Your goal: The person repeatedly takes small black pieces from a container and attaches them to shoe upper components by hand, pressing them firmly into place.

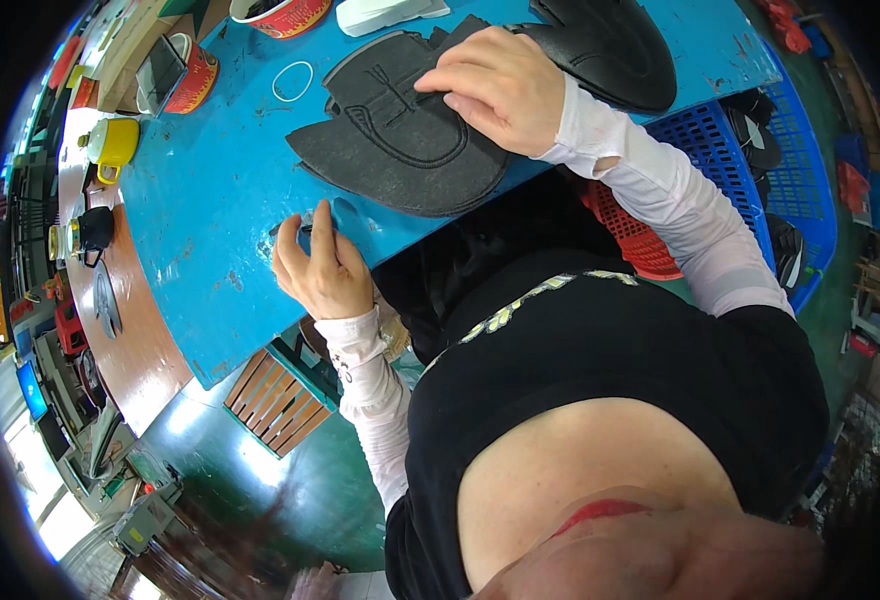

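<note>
Far left, beyond the blue table: dark mug, then yellow mug. Next, phone leaning, apparently, against a red cup; could topple if knocked. Right of these, flat on the table, white ring; could catch under the panel if swept sideways.

Left hand low over the table, palm down, fingers bent and parted, tips close about a small thing, partly hidden. Cannot tell how firmly pinched; could drop out if held too loosely.

Then the black panel, lying flat near the table's near edge. Could skid or slip over toward the lap, from an uneven push or too little pressure.

Right hand over its right part, fingers bent and close together, index and thumb tips near each other at the surface. Cannot tell whether pinching or only pressing; could crease the panel from pressing too hard. Beyond, second panel, also near the edge; could be nudged off by the right forearm. Farthest right, blue crate.
</note>
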The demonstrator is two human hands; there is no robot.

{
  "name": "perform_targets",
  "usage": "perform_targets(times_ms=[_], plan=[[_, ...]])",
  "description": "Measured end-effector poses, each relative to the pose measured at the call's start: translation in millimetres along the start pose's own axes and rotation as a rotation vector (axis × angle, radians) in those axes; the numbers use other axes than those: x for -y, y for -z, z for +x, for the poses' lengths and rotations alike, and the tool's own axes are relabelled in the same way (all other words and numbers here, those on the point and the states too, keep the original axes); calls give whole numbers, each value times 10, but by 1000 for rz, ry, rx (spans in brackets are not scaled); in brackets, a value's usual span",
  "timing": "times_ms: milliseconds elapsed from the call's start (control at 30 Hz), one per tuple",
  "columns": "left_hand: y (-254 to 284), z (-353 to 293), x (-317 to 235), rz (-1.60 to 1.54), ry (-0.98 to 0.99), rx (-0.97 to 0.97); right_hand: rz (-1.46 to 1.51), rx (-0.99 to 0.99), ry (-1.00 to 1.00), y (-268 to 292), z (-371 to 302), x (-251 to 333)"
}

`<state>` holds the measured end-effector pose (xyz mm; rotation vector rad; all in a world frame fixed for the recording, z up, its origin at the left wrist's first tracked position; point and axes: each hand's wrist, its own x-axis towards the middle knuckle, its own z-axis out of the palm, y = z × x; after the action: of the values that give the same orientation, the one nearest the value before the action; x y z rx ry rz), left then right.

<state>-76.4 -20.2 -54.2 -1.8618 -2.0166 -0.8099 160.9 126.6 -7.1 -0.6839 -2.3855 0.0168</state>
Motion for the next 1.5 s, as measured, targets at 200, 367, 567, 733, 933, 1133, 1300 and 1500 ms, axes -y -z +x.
perform_targets(times_ms=[200, 367, 567, 733, 933, 1133, 1300, 1500], plan=[[-18, -103, 92, -88, 103, -197, -56, 93, 18, -31, 9, -77], [63, -72, 370, 42, 146, -208, -80, 172, 102, -17, 72, -93], [54, 3, 735, 43, 167, -109, -49, 165, 188, 121, 117, -99], [89, -56, 686, 38, 110, -94, -54, 157, 264, 124, 161, -93], [390, 174, 38, -65, 26, -234, 167, 119, 29, 72, 28, -239], [301, 665, -481, -229, -212, -27, 112, 5, 103, 12, -4, -160], [24, 954, -493, -319, -237, 80, 106, 21, 122, 1, 26, -163], [-98, 1058, -475, -375, -186, 198, 168, 77, 105, 71, 108, -204]])
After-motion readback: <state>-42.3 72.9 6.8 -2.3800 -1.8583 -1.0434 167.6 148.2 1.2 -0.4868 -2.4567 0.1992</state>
